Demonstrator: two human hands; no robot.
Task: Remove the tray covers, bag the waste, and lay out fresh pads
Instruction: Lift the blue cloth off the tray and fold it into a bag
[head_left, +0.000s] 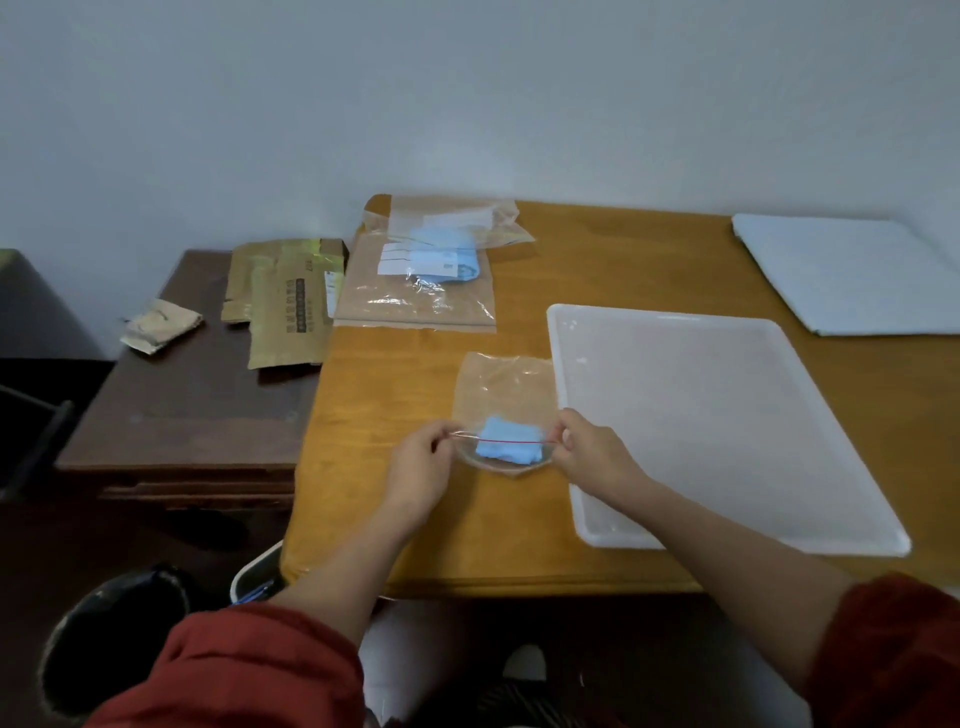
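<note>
A small clear zip bag (503, 392) with a red seal line lies on the yellow table (395, 519), and a crumpled blue wad (511, 447) sits at its near, mouth end. My left hand (418, 467) pinches the left end of the bag's mouth. At the right end my right hand (592, 454) pinches it too, so the red line is stretched between them. A white plastic tray (717, 426) lies just right of the bag. White pad sheets (852, 273) are stacked at the far right.
Clear bags (415, 291), the top one with blue material inside, lie at the table's far left. A lower dark table (182, 415) on the left holds flattened brown packaging (283, 301). A black-lined bin (114, 639) and a white bin (257, 574) stand below the table's near left corner.
</note>
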